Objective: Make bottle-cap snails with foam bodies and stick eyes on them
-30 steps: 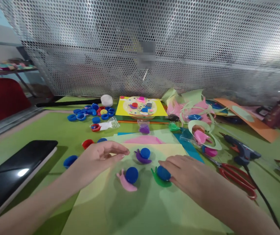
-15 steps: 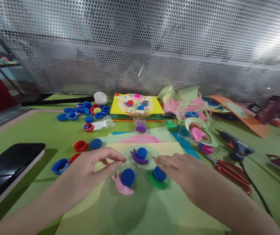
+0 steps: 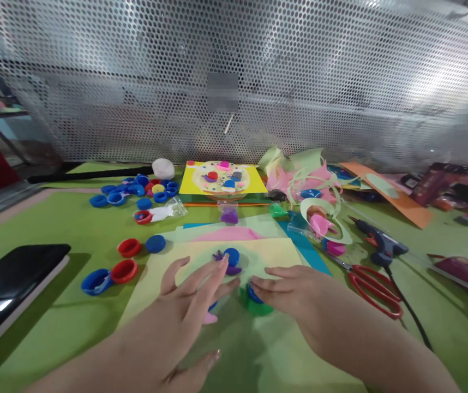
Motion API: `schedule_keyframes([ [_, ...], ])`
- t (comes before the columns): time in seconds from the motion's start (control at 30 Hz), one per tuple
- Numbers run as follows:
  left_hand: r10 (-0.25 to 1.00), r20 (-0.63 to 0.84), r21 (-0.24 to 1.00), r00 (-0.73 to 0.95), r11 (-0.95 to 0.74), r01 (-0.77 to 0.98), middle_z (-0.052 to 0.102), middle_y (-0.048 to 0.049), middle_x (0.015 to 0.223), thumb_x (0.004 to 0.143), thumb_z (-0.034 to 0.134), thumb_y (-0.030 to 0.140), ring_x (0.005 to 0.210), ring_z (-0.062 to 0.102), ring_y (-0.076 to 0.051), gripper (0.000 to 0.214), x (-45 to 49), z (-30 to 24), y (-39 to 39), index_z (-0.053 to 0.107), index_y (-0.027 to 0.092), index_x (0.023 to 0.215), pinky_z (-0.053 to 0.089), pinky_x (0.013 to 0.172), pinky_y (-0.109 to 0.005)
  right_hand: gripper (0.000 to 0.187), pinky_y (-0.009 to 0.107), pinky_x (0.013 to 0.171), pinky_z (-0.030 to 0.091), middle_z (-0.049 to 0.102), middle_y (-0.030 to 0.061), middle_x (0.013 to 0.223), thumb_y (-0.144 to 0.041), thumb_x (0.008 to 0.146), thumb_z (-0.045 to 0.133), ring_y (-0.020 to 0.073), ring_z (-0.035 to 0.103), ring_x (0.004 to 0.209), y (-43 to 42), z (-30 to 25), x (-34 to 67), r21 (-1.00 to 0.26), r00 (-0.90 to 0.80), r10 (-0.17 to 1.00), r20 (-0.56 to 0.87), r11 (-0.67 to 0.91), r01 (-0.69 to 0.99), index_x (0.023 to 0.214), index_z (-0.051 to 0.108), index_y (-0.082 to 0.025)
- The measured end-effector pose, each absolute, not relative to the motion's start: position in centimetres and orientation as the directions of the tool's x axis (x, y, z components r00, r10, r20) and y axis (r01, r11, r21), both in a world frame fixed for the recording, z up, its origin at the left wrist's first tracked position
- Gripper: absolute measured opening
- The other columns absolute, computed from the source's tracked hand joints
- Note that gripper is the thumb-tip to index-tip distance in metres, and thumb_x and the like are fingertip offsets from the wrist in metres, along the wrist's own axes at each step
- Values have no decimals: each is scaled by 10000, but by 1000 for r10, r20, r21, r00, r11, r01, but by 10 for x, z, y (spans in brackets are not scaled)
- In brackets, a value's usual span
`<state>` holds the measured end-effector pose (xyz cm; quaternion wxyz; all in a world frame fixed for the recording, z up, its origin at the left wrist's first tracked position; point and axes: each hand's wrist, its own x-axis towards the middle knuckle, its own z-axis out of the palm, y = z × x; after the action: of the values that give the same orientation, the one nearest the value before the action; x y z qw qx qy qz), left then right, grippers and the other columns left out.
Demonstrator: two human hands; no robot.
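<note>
nearest snails (image 3: 234, 271): 3 | scissors (image 3: 355, 271): 1 | left fingers (image 3: 206, 295): wide | right fingers (image 3: 280, 286): grip unclear

A moderate, uneven light is spread over the scene. The brightest patch is thrown onto the upper right of the perforated metal sheet (image 3: 156, 131), where holes are washed out by glare; a weaker glow is seen at its upper left. A small white highlight is reflected by the smartphone (image 3: 17, 278), beside which a dark shadow is cast. The cream paper (image 3: 146, 284) is dulled by soft-edged shadow below the left hand (image 3: 189, 300) and right hand (image 3: 291, 295). Fine detail is softened on the fingers and in the far-right clutter. Edges are stretched by wide-angle distortion, and pixelated patches are laid over the sheet at centre and far right.
</note>
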<state>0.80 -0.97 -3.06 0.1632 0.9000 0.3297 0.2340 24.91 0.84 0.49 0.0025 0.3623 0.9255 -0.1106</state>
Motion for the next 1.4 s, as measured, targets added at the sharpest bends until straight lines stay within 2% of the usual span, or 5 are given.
schedule_keyframes([
  [0.37,619,253,233,743,-785,574,489,-86,1364,808,456,323,1351,278,-253,920,20,-31,-12,-226,155,1402,-135,1065,-460,797,463,1066,331,317,46,1436,-62,590,531,333,326,1302,7,6,237,-200,-619,667,-414,597,777,1372,389,-126],
  [0.67,572,169,208,802,-817,538,393,-139,1417,842,467,368,1380,183,-277,946,16,-30,-2,-264,106,1382,-212,1029,-457,645,504,993,417,425,53,1396,-20,671,503,333,381,1274,5,8,245,-238,-670,693,-266,626,743,1302,490,-153],
  [0.83,605,197,193,772,-796,574,486,-112,1362,846,425,384,1366,236,-267,914,22,-30,-6,-269,123,1380,-181,1034,-485,321,481,928,454,582,107,1234,-200,856,521,284,515,1130,7,12,246,-229,-556,825,-104,524,820,1167,588,-162],
  [1.03,577,176,196,797,-814,546,380,-175,1423,884,399,408,1369,215,-294,891,21,-33,-3,-268,77,1374,-179,1026,-501,636,509,934,403,524,153,1211,-416,680,728,331,423,1152,25,-5,250,-288,-619,778,-108,571,769,1215,530,-137],
  [1.4,547,141,187,825,-833,521,395,-134,1419,884,390,452,1345,284,-293,845,17,-27,-11,-200,150,1408,-133,1048,-516,895,498,1018,252,233,161,1439,-672,648,597,364,213,1295,36,-13,255,-318,-589,801,-107,534,784,1382,340,-230],
])
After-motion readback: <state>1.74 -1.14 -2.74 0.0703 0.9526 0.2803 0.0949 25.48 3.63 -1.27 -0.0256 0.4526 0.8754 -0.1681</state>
